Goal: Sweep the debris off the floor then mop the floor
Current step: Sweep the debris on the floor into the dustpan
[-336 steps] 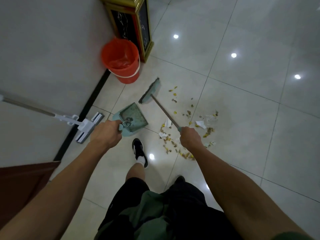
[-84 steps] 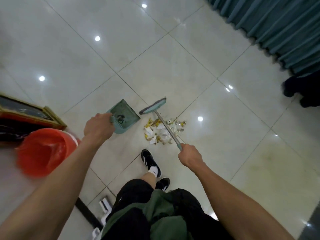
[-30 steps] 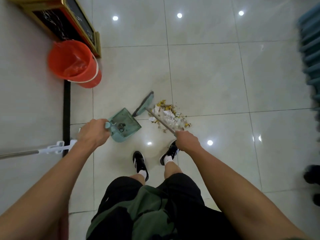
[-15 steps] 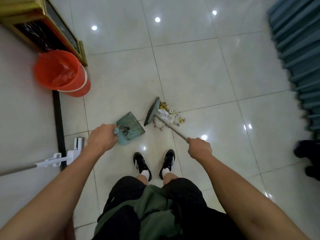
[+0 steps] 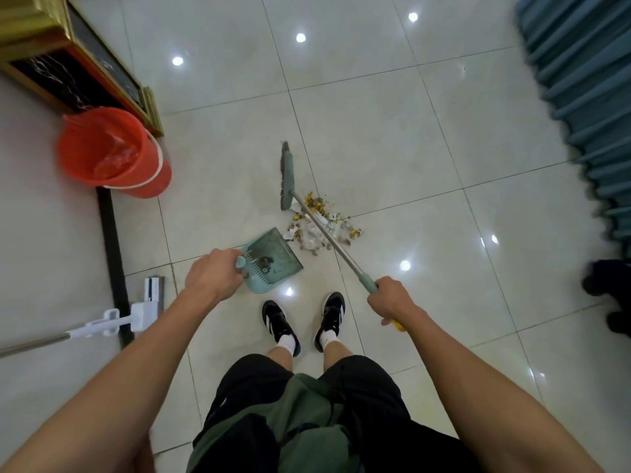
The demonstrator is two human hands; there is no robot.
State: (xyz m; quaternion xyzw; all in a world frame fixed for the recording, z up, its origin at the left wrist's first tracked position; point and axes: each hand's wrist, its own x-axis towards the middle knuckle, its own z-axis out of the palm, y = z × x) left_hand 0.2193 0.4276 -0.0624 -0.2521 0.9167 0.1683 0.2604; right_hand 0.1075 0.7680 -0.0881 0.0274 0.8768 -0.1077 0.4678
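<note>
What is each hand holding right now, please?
Left hand: grips the dustpan handle.
Right hand: grips the broom handle.

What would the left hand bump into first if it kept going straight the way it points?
Probably the debris pile, just past the teal plastic dustpan that the left hand grips; depth is unclear.

— Open tiled floor point(image 5: 392, 131) beyond the broom point(image 5: 288, 175), wide toward its far edge; anything blocking the left?

— Orange bucket point(image 5: 112, 151) and gilt-framed cabinet point(image 5: 68, 63) crowd the left edge; mop point(image 5: 136, 312) below them; blue curtain point(image 5: 580, 97) along the right.
</note>
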